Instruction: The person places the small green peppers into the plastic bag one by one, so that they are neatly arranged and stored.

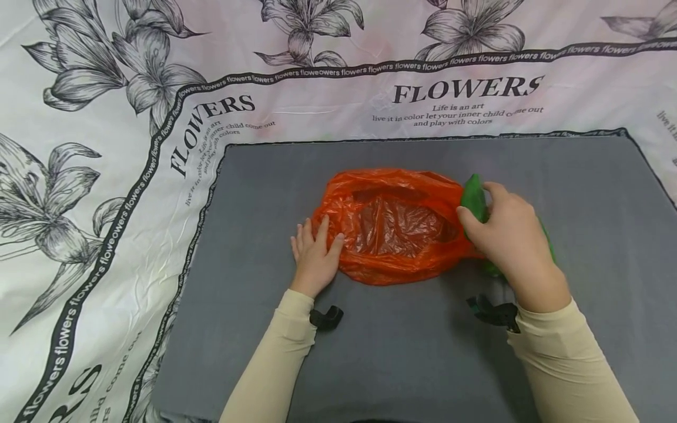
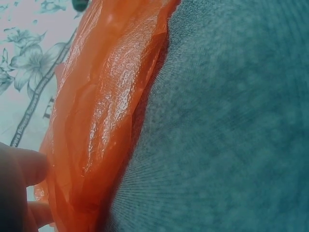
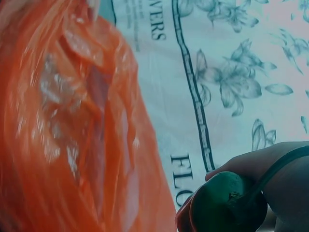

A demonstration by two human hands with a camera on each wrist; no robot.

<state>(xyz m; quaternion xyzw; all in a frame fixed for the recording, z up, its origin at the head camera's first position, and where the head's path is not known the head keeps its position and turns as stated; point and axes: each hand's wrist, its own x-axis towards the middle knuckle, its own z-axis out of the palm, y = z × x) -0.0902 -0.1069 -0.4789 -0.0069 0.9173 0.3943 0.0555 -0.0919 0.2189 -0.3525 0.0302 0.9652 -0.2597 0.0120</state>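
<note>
An orange plastic bag (image 1: 391, 273) lies in the middle of the grey table, its mouth spread open and facing up. My left hand (image 1: 314, 258) rests on the bag's left edge with fingers fairly straight. In the left wrist view, part of that hand (image 2: 21, 169) touches the thin plastic (image 2: 96, 111). At the bag's right rim, my right hand (image 1: 515, 235) grips a green pepper (image 1: 474, 197), its pointed end sticking up past the thumb. The right wrist view shows the pepper's stem end (image 3: 227, 203). More green (image 1: 548, 238) shows behind the hand; I cannot tell what it belongs to.
A grey tabletop (image 1: 254, 352) stretches around the bag. A white cloth (image 1: 328, 111) printed with flowers and lettering borders it at the back and left. Black wrist mounts (image 1: 326, 317) sit at both sleeves.
</note>
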